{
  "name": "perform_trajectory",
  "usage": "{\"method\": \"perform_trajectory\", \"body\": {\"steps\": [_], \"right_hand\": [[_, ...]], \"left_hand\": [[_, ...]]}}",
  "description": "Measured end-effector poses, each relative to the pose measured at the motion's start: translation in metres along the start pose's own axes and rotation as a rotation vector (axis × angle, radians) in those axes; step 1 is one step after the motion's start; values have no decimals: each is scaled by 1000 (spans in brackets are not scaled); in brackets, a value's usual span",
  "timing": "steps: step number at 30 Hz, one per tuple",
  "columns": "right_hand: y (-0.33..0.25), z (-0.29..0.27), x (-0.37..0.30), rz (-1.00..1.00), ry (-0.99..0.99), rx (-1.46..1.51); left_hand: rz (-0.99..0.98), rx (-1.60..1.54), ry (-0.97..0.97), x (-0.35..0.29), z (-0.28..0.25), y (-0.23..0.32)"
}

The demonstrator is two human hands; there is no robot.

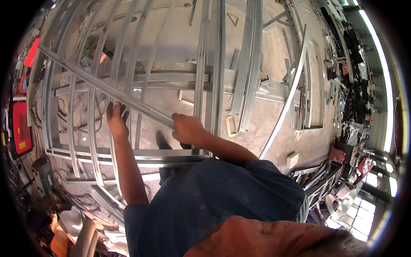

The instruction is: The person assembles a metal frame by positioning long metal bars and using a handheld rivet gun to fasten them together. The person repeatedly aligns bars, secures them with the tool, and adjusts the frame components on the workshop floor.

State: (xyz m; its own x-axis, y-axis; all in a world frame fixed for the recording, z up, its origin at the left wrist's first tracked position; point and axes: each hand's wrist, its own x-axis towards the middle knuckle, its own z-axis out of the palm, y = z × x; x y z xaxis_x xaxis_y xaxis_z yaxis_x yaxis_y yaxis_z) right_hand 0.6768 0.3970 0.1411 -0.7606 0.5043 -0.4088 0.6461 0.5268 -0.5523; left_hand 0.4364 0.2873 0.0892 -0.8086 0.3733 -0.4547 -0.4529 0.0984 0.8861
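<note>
A long grey metal bar (100,84) lies slantwise across the metal frame, from the far left down to my right hand. My right hand (188,129) is closed round its near end. Just below the middle of that bar is my left hand (117,121), its fingers stretched up and slightly apart. The fingertips reach the bar's lower edge; whether they press on it I cannot tell. Under both hands spreads the frame (180,159), built of several parallel metal bars joined to a crosspiece at the near side.
Long metal channels (246,64) lie right of the frame, beside a thin pale strip (289,96). A yellow-rimmed piece (231,126) is on the floor. Red cases (21,128) stand at the left, with cables nearby. Another hand (103,58) shows beyond the frame's bars. Metal racks line the right.
</note>
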Motion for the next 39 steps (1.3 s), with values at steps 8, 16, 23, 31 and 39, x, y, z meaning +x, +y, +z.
{"method": "perform_trajectory", "body": {"steps": [8, 16, 23, 31, 39], "right_hand": [[-49, 5, -101, 158, -65, -15], [-39, -27, -194, 69, 171, -283], [10, -132, -218, -260, 599, -617], [34, -175, -162, -97, 1420, -258], [-113, -45, -110, -946, 20, 1658]], "left_hand": [[-203, -796, -383, 88, -44, 25], [-141, -986, -508, 2, -38, 30], [84, -1279, -840, -123, -7, 106], [713, -998, -749, -230, 12, 157], [907, -840, -322, -303, 18, 144]]}}
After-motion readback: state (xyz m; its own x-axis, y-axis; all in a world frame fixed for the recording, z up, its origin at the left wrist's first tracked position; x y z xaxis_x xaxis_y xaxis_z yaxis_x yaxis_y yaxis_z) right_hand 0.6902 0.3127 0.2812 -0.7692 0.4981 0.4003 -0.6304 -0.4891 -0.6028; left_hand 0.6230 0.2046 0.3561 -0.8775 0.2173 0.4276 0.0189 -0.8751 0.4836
